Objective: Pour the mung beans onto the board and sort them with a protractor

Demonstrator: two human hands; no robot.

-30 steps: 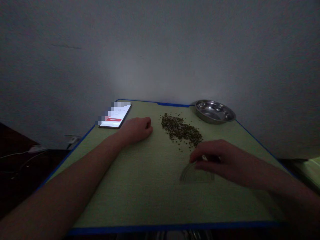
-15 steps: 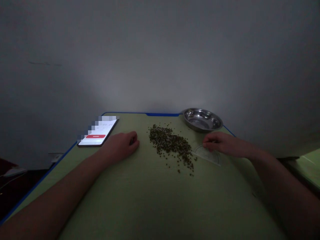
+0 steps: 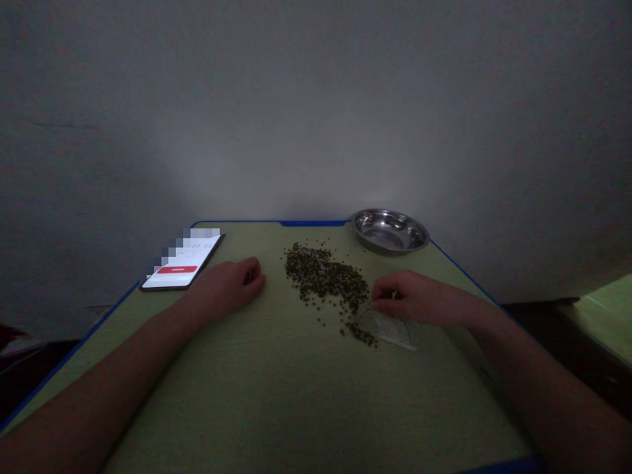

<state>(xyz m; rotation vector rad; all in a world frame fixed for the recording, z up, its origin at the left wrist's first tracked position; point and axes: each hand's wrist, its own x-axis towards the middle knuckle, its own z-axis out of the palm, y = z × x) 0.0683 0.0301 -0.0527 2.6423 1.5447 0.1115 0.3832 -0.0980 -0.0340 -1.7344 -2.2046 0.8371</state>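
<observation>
A clear plastic protractor [image 3: 388, 327] lies low over the table at the right side of a spread of small dark green beans [image 3: 323, 273]. My right hand [image 3: 412, 297] pinches its curved upper edge between thumb and fingers. The protractor's left end touches a few beans at the near end of the spread. To the left of the beans rests my left hand [image 3: 230, 284], its fingers curled in; whether anything is inside them is hidden.
A shiny steel bowl [image 3: 390, 232] stands at the back right corner of the green table [image 3: 276, 395]. At the left edge lies a phone [image 3: 182, 263] with a lit screen, close to my left wrist. A plain wall rises behind the table.
My right hand has brought the protractor left and nearer to me, against the near beans, which are now bunched in a narrower strip. The view has shifted slightly; my left hand keeps its place.
</observation>
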